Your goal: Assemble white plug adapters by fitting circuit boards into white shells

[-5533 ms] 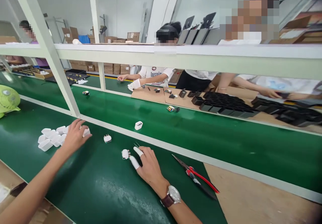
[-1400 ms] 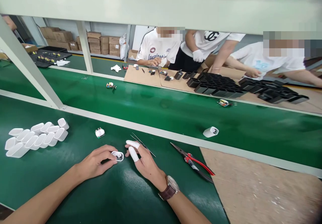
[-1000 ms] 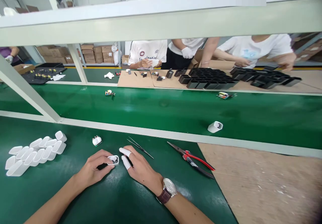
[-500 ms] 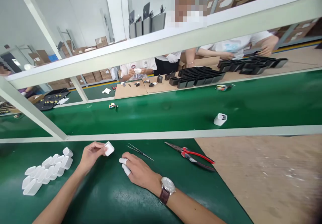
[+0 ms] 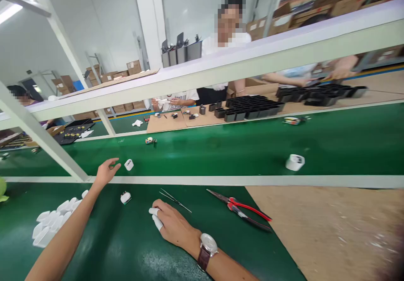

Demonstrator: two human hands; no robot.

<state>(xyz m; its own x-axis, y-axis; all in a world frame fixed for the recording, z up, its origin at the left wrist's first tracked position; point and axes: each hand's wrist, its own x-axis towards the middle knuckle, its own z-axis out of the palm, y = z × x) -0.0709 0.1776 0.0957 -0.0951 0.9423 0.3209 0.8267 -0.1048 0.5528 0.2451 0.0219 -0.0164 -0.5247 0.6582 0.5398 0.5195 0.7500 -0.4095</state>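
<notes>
My left hand [image 5: 107,172] reaches over the white rail to the green belt, thumb and fingers apart. Just right of its fingertips, separate from them, a small white plastic housing [image 5: 128,165] stands on the belt. On the green mat, below that hand, lies a white-topped part [image 5: 125,197] with a bit of circuit board showing at its edge. My right hand [image 5: 173,224] rests on the mat, empty, with white finger cots on two fingers and its fingers loosely extended. Tweezers [image 5: 175,200] lie just beyond it, and red-and-black-handled pliers [image 5: 240,209] lie to its right.
White housings [image 5: 47,226] are grouped on the left, partly behind my left forearm. Along the belt are another white housing [image 5: 295,162] and circuit boards [image 5: 150,140]. A white frame bar [image 5: 202,70] crosses ahead. Co-workers sit beyond it by black trays [image 5: 252,106].
My left hand has moved up and forward and let go of a white housing, which now stands on the belt. The white-topped part now shows on the mat. Belt items have shifted right.
</notes>
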